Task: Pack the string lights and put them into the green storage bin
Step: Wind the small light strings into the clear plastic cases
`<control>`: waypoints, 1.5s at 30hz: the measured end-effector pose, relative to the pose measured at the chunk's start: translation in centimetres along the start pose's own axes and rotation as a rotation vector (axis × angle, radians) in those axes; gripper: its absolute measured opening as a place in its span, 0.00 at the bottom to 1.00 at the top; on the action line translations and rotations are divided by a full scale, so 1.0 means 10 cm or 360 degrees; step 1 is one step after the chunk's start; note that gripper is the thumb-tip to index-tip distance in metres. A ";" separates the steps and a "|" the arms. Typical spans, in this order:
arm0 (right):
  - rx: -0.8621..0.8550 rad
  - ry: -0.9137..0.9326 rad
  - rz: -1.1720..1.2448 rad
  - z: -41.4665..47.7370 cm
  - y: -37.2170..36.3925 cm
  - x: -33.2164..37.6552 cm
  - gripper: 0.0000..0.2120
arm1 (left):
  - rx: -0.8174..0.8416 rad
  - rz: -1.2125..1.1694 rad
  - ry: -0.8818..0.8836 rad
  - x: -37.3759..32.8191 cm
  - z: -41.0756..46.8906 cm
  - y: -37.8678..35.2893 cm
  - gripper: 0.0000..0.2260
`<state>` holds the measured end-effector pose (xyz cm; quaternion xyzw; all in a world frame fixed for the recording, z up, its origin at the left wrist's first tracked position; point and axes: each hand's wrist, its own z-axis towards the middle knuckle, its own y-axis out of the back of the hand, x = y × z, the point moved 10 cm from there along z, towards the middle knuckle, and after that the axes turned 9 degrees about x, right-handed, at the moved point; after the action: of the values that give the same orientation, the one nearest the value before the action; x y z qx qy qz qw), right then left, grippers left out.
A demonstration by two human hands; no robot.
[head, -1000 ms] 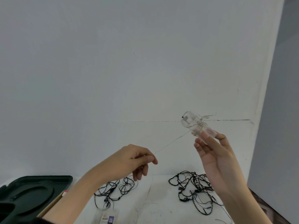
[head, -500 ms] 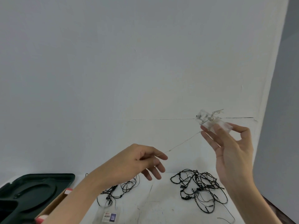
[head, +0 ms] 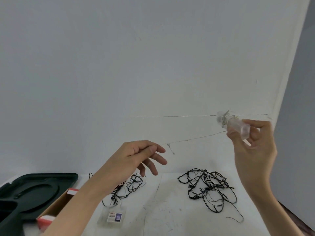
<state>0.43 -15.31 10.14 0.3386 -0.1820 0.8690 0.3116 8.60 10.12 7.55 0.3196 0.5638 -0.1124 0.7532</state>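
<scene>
My right hand [head: 254, 147] is raised at the right, gripping a clear plastic battery box [head: 236, 126] with thin silver light wire wound around its top. From the box a fine wire strand [head: 196, 138] runs left and slightly down to my left hand [head: 136, 159], which pinches it between thumb and forefinger, the other fingers spread. A short loose end with a tiny bulb hangs near that pinch. Two tangles of black string lights lie on the white table: one [head: 208, 188] at the right, one [head: 127, 188] partly behind my left forearm. The dark green bin lid [head: 39, 188] sits at the lower left.
A cardboard box [head: 56, 205] with red and white edges stands beside the green lid. A small clear packet with a printed label [head: 113, 217] lies on the table near the front. A white wall rises right behind the table; a grey panel borders the right side.
My right hand has carried the battery box to the right and turned it, stretching the wire longer. My left hand stays pinched on the strand, and a knot with a loose end now shows near it.
</scene>
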 end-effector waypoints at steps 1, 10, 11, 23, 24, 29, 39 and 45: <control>0.0001 0.0034 -0.0092 -0.02 -0.02 0.00 0.12 | -0.0015 0.0032 0.0001 0.00 0.00 0.01 0.11; 0.0353 0.0436 -0.0850 -0.12 -0.35 -0.08 0.07 | -0.0095 0.0391 -0.0048 -0.01 0.01 0.08 0.09; 0.0469 0.0366 -0.0903 -0.12 -0.42 -0.14 0.07 | -0.0129 0.0456 -0.0088 -0.06 -0.01 0.11 0.09; 0.2545 -0.0800 0.0816 -1.18 -1.17 0.01 0.19 | -0.0449 0.0559 -0.0333 -0.27 0.07 0.36 0.09; 0.2539 -0.0790 0.1085 -1.17 -1.17 0.11 0.20 | -0.0442 0.0543 -0.0307 -0.22 0.07 0.36 0.09; 0.1921 -0.0806 0.1833 -0.89 -1.13 0.13 0.12 | -0.0326 0.0409 -0.0083 0.11 0.08 0.31 0.10; 0.0750 -0.0879 0.1744 -0.44 -0.91 -0.11 0.14 | 0.0100 0.0285 0.0042 0.19 -0.12 -0.20 0.13; 0.0776 -0.0834 0.1455 -0.44 -0.83 -0.09 0.10 | 0.0194 0.0085 -0.0007 0.06 -0.23 -0.34 0.15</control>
<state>4.36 -7.23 7.23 0.4914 -0.1754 0.8193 -0.2377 5.19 9.00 5.40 0.3796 0.5454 -0.1272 0.7364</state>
